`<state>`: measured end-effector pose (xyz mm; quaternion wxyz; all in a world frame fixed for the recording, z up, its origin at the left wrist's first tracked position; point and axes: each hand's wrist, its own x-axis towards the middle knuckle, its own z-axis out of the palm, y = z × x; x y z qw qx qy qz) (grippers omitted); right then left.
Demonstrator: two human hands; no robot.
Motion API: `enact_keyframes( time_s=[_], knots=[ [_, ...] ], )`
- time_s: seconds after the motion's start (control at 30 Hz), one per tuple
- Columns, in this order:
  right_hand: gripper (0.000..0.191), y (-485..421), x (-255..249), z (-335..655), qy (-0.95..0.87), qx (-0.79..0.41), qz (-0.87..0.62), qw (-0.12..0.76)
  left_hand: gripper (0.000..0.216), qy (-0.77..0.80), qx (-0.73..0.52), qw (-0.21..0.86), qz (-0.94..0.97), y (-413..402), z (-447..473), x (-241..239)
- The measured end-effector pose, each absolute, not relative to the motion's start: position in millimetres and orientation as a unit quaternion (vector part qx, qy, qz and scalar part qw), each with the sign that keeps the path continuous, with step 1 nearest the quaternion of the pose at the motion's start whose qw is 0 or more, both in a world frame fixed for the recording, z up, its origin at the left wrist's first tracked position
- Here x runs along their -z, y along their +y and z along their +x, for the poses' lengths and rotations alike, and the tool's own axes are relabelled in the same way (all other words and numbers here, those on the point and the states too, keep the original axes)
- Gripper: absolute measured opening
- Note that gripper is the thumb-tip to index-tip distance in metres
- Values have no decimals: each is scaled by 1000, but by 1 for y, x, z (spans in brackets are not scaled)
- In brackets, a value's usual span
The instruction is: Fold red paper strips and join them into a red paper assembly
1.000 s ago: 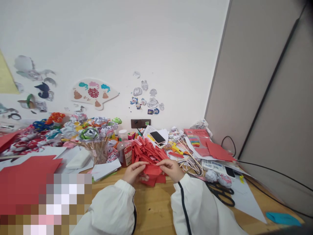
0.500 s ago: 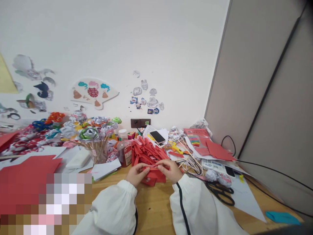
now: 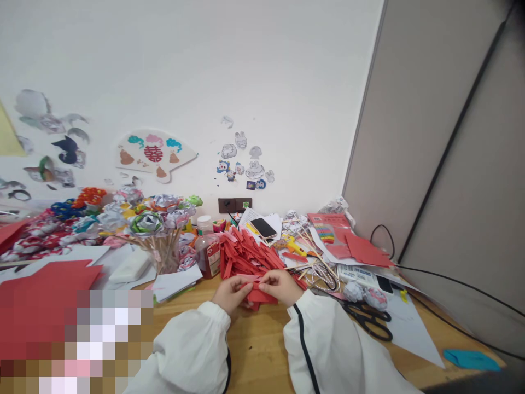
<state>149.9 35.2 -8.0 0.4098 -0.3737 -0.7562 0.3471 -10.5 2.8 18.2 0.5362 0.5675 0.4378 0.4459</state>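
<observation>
Bare wood table [image 3: 256,350] open along near edge, between the sleeves [image 3: 188,355]. Middle blocked: left hand [image 3: 231,291], right hand [image 3: 283,285] pinch red paper [image 3: 258,295]; red strip pile [image 3: 244,254] just behind. Scissors [image 3: 369,323] crowd right; flower jar [image 3: 164,257], red sheets [image 3: 49,276] left.

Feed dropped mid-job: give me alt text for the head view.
The left hand and right hand pinch a folded red paper piece over a wooden table, with a pile of red paper strips just beyond them. Black scissors lie to the right; paper flowers on sticks stand to the left.
</observation>
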Motion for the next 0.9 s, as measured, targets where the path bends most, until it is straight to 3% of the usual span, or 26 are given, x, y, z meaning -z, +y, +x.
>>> enact_keyframes(
  time_s=[0.3, 0.9],
  knots=[
    [18, 30, -6, 154, -783, -352, -347, 377, 22, 459, -445, 459, 617, -4, -9, -29],
    [21, 39, -14, 174, -795, -325, -351, 374, 31, 450, -434, 520, 582, 0, -14, -28]
  ],
)
